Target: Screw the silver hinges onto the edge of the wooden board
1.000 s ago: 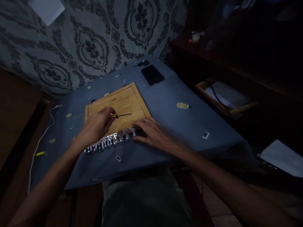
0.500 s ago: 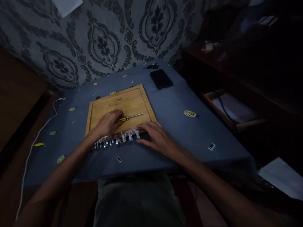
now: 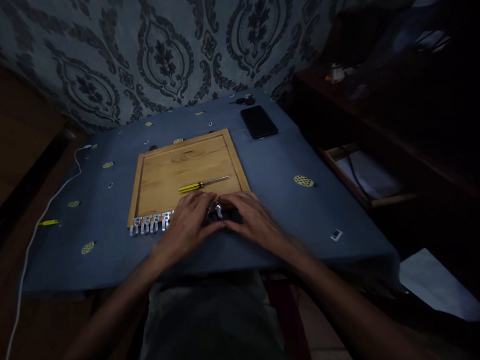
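A metal hook rail (image 3: 151, 221) with several silver hooks lies along the front edge of a wooden board (image 3: 165, 175). My left hand (image 3: 188, 221) is at the rail's right part, thumb below and fingers above, covering several hooks. Facing it, my right hand (image 3: 251, 216) grips the rail's right end. One shiny hook (image 3: 218, 209) shows between the two hands, whose thumb tips nearly meet. Just beyond my left fingers, a screwdriver (image 3: 193, 187) with a yellow and black handle rests on the board, its shaft pointing right.
A black phone (image 3: 258, 121) lies at the back right of the blue tablecloth (image 3: 272, 200), near a dark object (image 3: 245, 100). At the left are a yellow item (image 3: 48, 222) and a white cable (image 3: 48, 207). An open drawer (image 3: 366, 175) stands beside the table.
My left hand has moved from the screwdriver handle, right and nearer me, to the hook rail. The screwdriver stays on the board. My right hand remains at the rail's right end.
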{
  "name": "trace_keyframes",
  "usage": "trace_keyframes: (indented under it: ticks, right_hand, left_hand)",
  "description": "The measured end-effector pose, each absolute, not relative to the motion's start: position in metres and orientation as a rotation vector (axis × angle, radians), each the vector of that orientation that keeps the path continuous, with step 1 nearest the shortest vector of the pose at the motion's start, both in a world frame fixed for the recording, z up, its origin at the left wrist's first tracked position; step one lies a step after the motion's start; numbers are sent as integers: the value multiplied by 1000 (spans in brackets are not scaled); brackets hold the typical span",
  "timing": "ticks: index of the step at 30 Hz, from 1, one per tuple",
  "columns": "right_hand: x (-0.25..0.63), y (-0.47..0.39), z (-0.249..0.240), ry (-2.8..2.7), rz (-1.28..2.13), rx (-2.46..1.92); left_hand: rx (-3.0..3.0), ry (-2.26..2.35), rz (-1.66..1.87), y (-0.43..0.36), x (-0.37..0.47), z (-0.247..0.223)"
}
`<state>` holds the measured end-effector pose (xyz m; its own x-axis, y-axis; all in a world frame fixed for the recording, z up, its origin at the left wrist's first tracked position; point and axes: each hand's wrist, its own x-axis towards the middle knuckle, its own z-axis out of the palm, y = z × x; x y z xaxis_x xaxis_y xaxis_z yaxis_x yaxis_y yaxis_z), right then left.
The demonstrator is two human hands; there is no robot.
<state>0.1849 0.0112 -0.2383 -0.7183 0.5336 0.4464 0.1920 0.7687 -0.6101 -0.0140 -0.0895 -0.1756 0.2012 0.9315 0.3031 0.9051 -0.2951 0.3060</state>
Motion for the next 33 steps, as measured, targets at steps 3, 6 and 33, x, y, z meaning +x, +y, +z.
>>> trace_keyframes:
  ticks: [3, 6, 33]
  right_hand:
    - [186, 10, -238, -2324, 712, -555]
    - [187, 9, -237, -2316, 696, -556]
    - [184, 11, -237, -2337, 688, -590]
  left_hand:
    - [2361, 1852, 763, -87, -22, -172]
    - [2336, 1947, 730, -77, -41, -160]
    - [1609, 2104, 1189, -79, -68, -72]
